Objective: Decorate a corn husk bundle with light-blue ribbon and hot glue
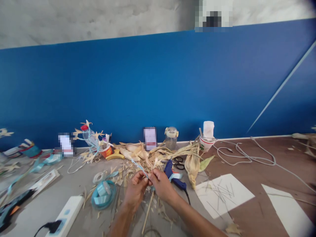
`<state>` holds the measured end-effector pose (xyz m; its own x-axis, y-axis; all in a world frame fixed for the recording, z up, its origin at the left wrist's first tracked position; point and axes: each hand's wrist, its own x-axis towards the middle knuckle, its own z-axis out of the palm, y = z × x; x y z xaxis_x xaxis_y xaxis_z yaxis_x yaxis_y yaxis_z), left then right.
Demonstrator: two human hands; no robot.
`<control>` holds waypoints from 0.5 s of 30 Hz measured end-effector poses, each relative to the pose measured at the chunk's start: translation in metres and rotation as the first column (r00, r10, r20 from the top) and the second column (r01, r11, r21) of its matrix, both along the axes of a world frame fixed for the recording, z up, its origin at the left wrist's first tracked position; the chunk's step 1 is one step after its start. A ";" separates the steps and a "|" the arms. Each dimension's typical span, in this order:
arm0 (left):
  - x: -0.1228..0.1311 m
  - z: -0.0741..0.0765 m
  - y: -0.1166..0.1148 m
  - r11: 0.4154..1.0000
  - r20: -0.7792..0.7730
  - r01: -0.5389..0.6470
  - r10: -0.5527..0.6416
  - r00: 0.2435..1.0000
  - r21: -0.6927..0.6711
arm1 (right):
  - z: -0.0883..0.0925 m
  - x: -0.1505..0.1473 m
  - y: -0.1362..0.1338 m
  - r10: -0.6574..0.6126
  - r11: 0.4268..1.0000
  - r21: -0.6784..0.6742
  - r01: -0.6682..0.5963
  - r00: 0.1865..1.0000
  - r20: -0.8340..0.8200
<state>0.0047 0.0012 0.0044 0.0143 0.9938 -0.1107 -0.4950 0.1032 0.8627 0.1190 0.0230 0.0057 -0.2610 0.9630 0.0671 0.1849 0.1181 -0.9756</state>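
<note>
Near the middle of the table my left hand [136, 189] and my right hand [161, 184] meet, fingertips pinched together on a thin stem wrapped in light blue ribbon [140, 167]. The stem slants up and to the left from my fingers. A pale husk flower [157, 162] shows just above my right hand. Dry corn husks [134, 151] lie in a heap behind both hands. Left of my left hand sits a roll of blue ribbon [103, 195]. A dark blue glue gun [169, 169] lies right beside my right hand.
Behind the husks stand a clear jar [171, 138], a red cup [106, 151] and a white cup [206, 144]. Black scissors [179, 163] lie near the glue gun. Thin wires rest on white paper [209, 205] at right. A power strip [70, 210] is front left.
</note>
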 end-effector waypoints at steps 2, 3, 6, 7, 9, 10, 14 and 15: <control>0.001 -0.002 0.001 1.000 -0.016 -0.018 0.018 1.000 0.010 | 0.000 0.000 0.000 -0.005 1.000 0.011 0.005 1.000 0.018; 0.002 -0.002 0.001 0.999 -0.027 -0.029 0.030 0.999 0.014 | 0.000 0.000 0.000 -0.010 1.000 0.017 0.009 1.000 0.026; 0.004 -0.004 0.002 0.998 -0.037 -0.058 0.059 0.998 0.021 | 0.001 0.001 -0.001 -0.007 1.000 0.027 0.006 0.999 0.049; 0.005 -0.004 0.002 0.998 -0.030 -0.063 0.063 0.998 0.024 | 0.002 0.002 -0.001 -0.001 1.000 0.026 -0.001 0.998 0.058; 0.005 -0.004 0.002 0.998 -0.017 -0.062 0.062 0.998 0.032 | 0.005 0.003 -0.001 0.016 0.999 0.026 -0.019 0.997 0.080; 0.006 -0.004 0.002 0.998 -0.016 -0.060 0.061 0.998 0.035 | 0.006 0.004 -0.001 0.023 0.999 0.030 -0.026 0.995 0.094; 0.006 -0.002 0.001 0.997 -0.015 -0.073 0.073 0.997 0.025 | 0.010 0.008 -0.004 0.038 0.997 0.065 -0.049 0.986 0.161; 0.006 -0.001 0.001 0.997 -0.010 -0.077 0.077 0.997 0.021 | 0.011 0.008 -0.004 0.042 0.996 0.076 -0.056 0.984 0.173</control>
<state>0.0103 0.0018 0.0031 -0.0635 0.9939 -0.0904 -0.4910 0.0477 0.8698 0.1273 0.0188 0.0162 -0.3224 0.9419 0.0941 0.3398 0.2080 -0.9172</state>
